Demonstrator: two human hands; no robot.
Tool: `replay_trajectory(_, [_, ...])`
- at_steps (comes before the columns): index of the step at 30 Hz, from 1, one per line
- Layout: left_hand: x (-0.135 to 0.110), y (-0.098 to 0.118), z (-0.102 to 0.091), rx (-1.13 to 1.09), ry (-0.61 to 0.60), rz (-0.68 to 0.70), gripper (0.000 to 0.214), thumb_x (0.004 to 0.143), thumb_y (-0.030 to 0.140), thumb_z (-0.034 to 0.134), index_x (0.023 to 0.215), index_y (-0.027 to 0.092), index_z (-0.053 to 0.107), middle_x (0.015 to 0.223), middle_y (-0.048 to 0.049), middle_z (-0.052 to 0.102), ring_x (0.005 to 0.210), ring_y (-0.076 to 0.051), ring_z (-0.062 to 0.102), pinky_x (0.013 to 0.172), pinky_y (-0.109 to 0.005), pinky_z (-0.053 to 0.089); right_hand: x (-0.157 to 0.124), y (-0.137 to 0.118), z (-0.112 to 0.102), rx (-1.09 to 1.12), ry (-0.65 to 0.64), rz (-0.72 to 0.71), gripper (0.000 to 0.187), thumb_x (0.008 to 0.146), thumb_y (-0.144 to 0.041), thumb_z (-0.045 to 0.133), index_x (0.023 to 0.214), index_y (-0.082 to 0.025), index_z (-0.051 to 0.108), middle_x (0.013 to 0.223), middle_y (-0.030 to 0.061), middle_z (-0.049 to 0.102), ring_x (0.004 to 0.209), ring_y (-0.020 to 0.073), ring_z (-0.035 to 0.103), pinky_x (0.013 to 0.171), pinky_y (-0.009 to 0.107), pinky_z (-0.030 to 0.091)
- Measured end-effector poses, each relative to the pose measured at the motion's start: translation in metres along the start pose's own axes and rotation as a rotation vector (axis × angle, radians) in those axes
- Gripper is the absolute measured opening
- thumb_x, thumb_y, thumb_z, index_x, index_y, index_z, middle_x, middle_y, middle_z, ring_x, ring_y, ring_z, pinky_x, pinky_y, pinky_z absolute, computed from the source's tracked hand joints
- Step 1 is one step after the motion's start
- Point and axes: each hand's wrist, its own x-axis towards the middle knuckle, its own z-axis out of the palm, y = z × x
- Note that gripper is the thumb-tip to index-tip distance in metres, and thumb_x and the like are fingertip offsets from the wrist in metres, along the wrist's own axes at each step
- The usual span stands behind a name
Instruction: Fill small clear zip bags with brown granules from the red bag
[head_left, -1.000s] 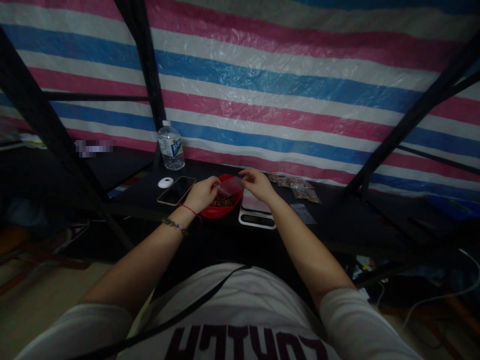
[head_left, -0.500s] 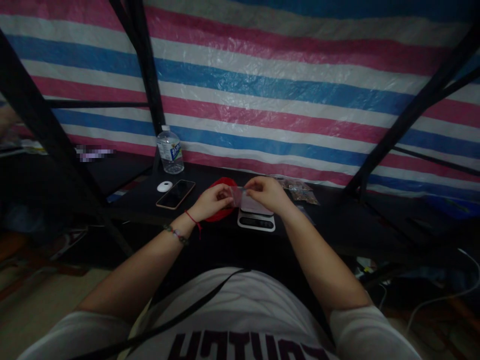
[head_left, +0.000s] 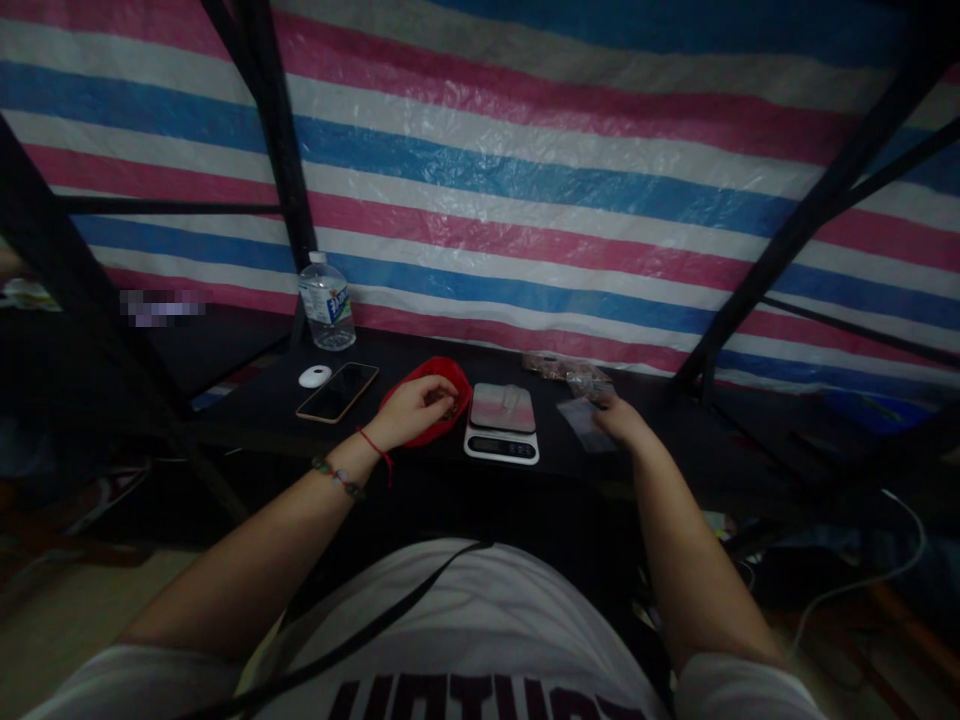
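Note:
My left hand (head_left: pixel 417 408) is over the red bowl (head_left: pixel 461 378), its fingers curled down inside among small brown pieces. The fingertips are partly hidden, so what they pinch does not show clearly. To the right of the bowl stands a white kitchen scale (head_left: pixel 501 448) with a small clear item (head_left: pixel 513 399), like a plastic bag, on its plate. My right hand (head_left: pixel 622 418) is farther right, fingers closed at the upper edge of a flat clear plastic bag (head_left: pixel 585 426). Just behind it lie several filled clear bags (head_left: pixel 553 367) with brown contents.
A phone (head_left: pixel 339 392) and a white oval object (head_left: pixel 315 376) lie left of the bowl. A clear bottle (head_left: pixel 328 305) stands behind them. Dark frame posts (head_left: pixel 281 150) rise on both sides, and a striped plastic sheet (head_left: pixel 510 210) hangs behind the black table (head_left: pixel 405 345).
Both hands have parted from the clear bag they held between them above the scale. My left hand went into the red bowl; my right hand moved right to the flat bag.

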Motion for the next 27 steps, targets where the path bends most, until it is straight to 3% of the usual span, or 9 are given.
replay_trajectory(3, [-0.001,0.003,0.000,-0.007,-0.008,0.000,0.022,0.077,0.035,0.058,0.088,0.016,0.061,0.084,-0.0051,0.069,0.076,-0.018,0.066,0.074,-0.031,0.053,0.007,0.024,0.001,-0.254,-0.193,0.066,0.021,0.068,-0.022,0.065,0.086,-0.012,0.071,0.079,0.0154,0.070,0.068,0.0217,0.065,0.063,0.031,0.047])
replay_trajectory(6, [0.000,0.003,-0.001,0.025,0.002,-0.001,0.022,0.076,0.036,0.059,0.085,0.016,0.063,0.082,-0.0047,0.069,0.077,-0.018,0.066,0.074,-0.031,0.053,0.011,0.029,-0.001,-0.369,-0.226,0.082,0.037,0.077,-0.037,0.061,0.102,-0.011,0.069,0.100,0.0188,0.069,0.088,0.0255,0.067,0.076,0.034,0.049])
replay_trajectory(9, [0.001,0.000,-0.001,0.024,0.014,-0.006,0.022,0.076,0.036,0.059,0.084,0.016,0.063,0.082,-0.0042,0.070,0.076,-0.018,0.066,0.074,-0.030,0.054,0.010,0.020,0.003,-0.452,-0.184,0.009,0.054,0.085,-0.041,0.053,0.130,-0.013,0.054,0.133,0.0204,0.054,0.120,0.0309,0.054,0.096,0.040,0.042])
replay_trajectory(11, [0.001,-0.002,-0.002,0.000,-0.001,-0.003,0.022,0.076,0.035,0.058,0.085,0.015,0.063,0.082,-0.0048,0.069,0.076,-0.018,0.066,0.074,-0.030,0.054,0.004,0.010,0.011,-0.512,-0.221,-0.075,0.061,0.087,-0.040,0.050,0.142,-0.017,0.039,0.148,0.0172,0.038,0.132,0.0320,0.042,0.104,0.043,0.036])
replay_trajectory(13, [0.001,-0.004,-0.002,-0.003,-0.017,0.006,0.023,0.076,0.035,0.058,0.085,0.015,0.063,0.083,-0.0055,0.069,0.077,-0.018,0.067,0.074,-0.030,0.053,-0.003,0.001,0.021,-0.556,-0.337,-0.112,0.062,0.087,-0.037,0.049,0.145,-0.019,0.035,0.151,0.0158,0.033,0.133,0.0323,0.041,0.106,0.044,0.034])
replay_trajectory(16, [0.002,-0.006,-0.003,0.034,-0.016,0.025,0.022,0.075,0.033,0.058,0.085,0.015,0.064,0.085,-0.0063,0.070,0.078,-0.018,0.066,0.074,-0.030,0.053,-0.011,-0.010,0.033,-0.600,-0.456,-0.092,0.057,0.087,-0.038,0.049,0.141,-0.021,0.043,0.149,0.0162,0.036,0.129,0.0346,0.044,0.104,0.048,0.034])
replay_trajectory(18, [0.002,-0.008,-0.003,0.067,-0.014,0.031,0.021,0.075,0.033,0.057,0.084,0.015,0.065,0.086,-0.0063,0.070,0.079,-0.018,0.066,0.075,-0.030,0.052,-0.010,-0.015,0.036,-0.585,-0.414,-0.048,0.055,0.087,-0.044,0.047,0.139,-0.026,0.044,0.150,0.0137,0.034,0.132,0.0395,0.038,0.102,0.056,0.032])
replay_trajectory(21, [0.003,-0.011,-0.004,0.109,-0.011,0.032,0.020,0.076,0.032,0.056,0.083,0.015,0.065,0.086,-0.0057,0.070,0.080,-0.018,0.065,0.075,-0.029,0.052,0.005,-0.022,0.037,-0.520,-0.233,0.044,0.055,0.089,-0.052,0.041,0.140,-0.031,0.041,0.152,0.0110,0.030,0.136,0.0441,0.026,0.100,0.063,0.030])
replay_trajectory(27, [0.005,-0.021,-0.011,0.222,0.011,0.032,0.020,0.076,0.029,0.054,0.083,0.016,0.066,0.085,-0.0049,0.070,0.078,-0.017,0.065,0.073,-0.028,0.051,0.056,-0.023,0.044,-0.421,0.036,0.188,0.073,0.083,-0.054,0.051,0.141,-0.012,0.037,0.138,0.0237,0.044,0.129,0.0375,0.041,0.102,0.050,0.035])
